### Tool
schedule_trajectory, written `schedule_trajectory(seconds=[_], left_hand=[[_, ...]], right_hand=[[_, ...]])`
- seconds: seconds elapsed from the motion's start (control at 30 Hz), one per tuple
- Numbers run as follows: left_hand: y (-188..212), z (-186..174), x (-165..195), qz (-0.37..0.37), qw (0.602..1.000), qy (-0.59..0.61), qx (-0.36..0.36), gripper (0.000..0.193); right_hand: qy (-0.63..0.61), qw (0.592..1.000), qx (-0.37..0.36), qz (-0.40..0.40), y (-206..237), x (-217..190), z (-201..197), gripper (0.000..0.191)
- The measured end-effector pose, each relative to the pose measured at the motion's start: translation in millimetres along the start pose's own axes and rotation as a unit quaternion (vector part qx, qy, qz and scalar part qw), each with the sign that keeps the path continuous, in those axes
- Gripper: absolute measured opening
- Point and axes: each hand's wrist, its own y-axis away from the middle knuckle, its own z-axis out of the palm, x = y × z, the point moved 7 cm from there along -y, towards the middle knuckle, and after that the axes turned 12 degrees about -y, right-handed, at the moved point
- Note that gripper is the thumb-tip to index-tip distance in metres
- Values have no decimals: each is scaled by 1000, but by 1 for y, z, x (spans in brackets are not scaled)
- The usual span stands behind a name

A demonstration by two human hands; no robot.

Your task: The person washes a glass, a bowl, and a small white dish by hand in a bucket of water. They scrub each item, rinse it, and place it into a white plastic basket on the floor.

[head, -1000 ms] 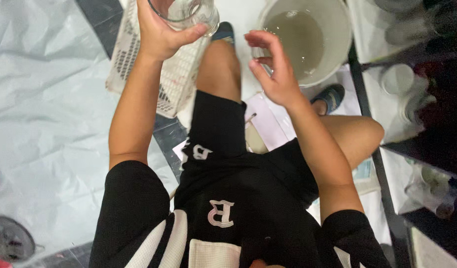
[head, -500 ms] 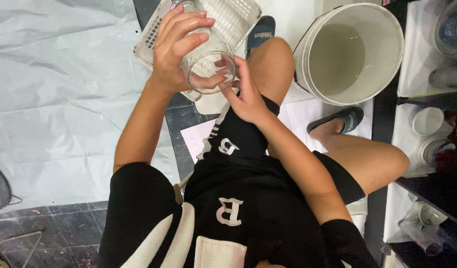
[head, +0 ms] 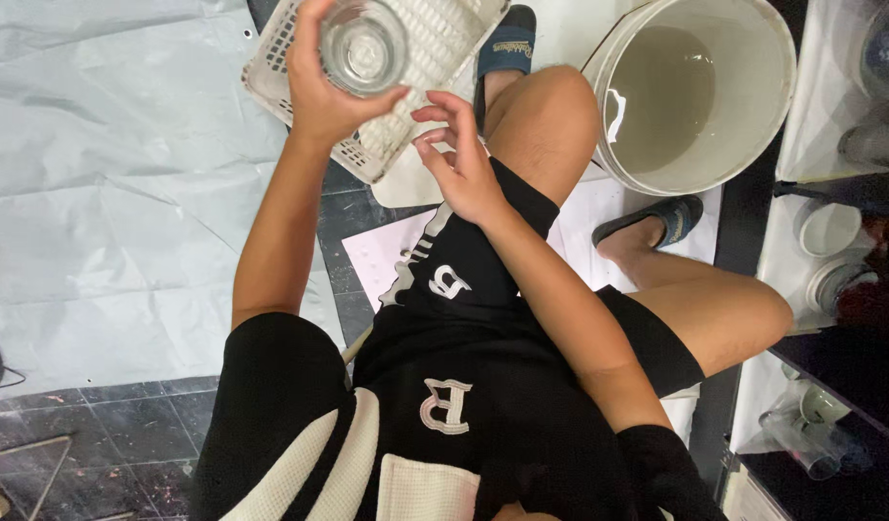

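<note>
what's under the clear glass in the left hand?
Directly below the clear glass, held by the left hand, lies a white slatted plastic basket on the floor. The hand and glass cover part of the basket, so anything lying there is hidden.

Left hand [head: 319, 92] raised in a closed grip, right hand [head: 459, 164] beside it, fingers loosely spread

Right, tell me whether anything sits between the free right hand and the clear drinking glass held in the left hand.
Nothing visible does. The right hand hovers with fingers spread beside the clear drinking glass gripped by the left hand, only open air between them, above the white slotted plastic basket.
</note>
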Motion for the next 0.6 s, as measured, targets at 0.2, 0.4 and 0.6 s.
schedule_trajectory(seconds=[0.2,0.4,0.6], left_hand=[[30,22,-84,-21,994,-110,11,86],[62,57,-151,-57,969,-229,-72,88],[89,69,-200,-165,921,-311,-165,89]], right_hand=[[39,999,-20,15,-6,0,4,52],[106,992,-64,16,-13,-6,17,40],[172,980,-102,8,-25,-13,35,34]])
